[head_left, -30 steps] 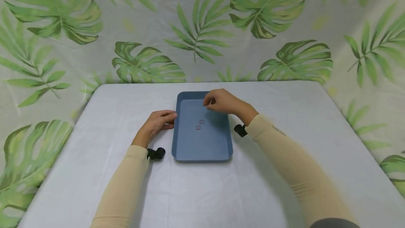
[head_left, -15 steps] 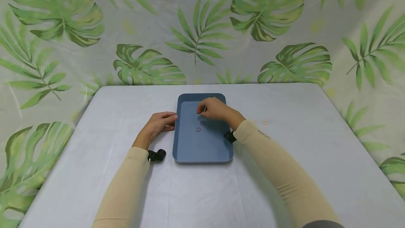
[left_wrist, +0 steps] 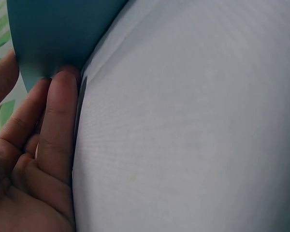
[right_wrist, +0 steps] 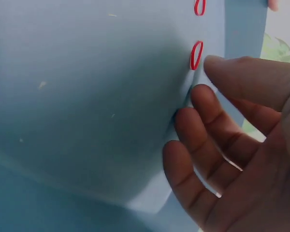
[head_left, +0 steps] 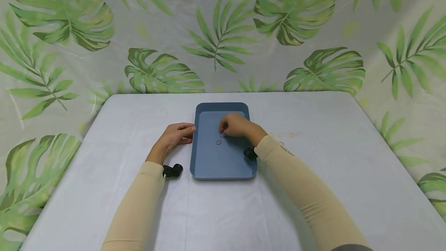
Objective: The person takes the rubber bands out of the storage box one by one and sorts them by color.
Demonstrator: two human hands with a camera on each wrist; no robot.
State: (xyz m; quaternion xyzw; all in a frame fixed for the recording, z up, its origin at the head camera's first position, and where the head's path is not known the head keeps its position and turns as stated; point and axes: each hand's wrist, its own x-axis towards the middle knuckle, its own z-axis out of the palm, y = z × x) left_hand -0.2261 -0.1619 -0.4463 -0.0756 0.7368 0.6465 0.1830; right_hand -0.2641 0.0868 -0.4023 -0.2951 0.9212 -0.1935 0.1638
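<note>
A blue rectangular tray (head_left: 223,162) lies in the middle of the table. Two small red rubber bands (head_left: 218,142) lie on its floor, and the farther one sits right at my right hand's fingertips. The right hand (head_left: 234,126) hovers low inside the tray. In the right wrist view its fingers (right_wrist: 203,125) are relaxed and spread beside a red band (right_wrist: 196,55), gripping nothing. My left hand (head_left: 177,133) rests on the table, its fingers (left_wrist: 58,121) lying against the tray's left wall (left_wrist: 58,29).
Several pale rubber bands (head_left: 292,135) lie on the white tablecloth (head_left: 223,212) to the right of the tray. A leaf-patterned backdrop rises behind the table's far edge. Black wrist-camera mounts (head_left: 172,170) sit at both wrists.
My right hand has come down from the tray's far end towards the two red bands, uncovering the pale bands on the cloth. The left hand has stayed put.
</note>
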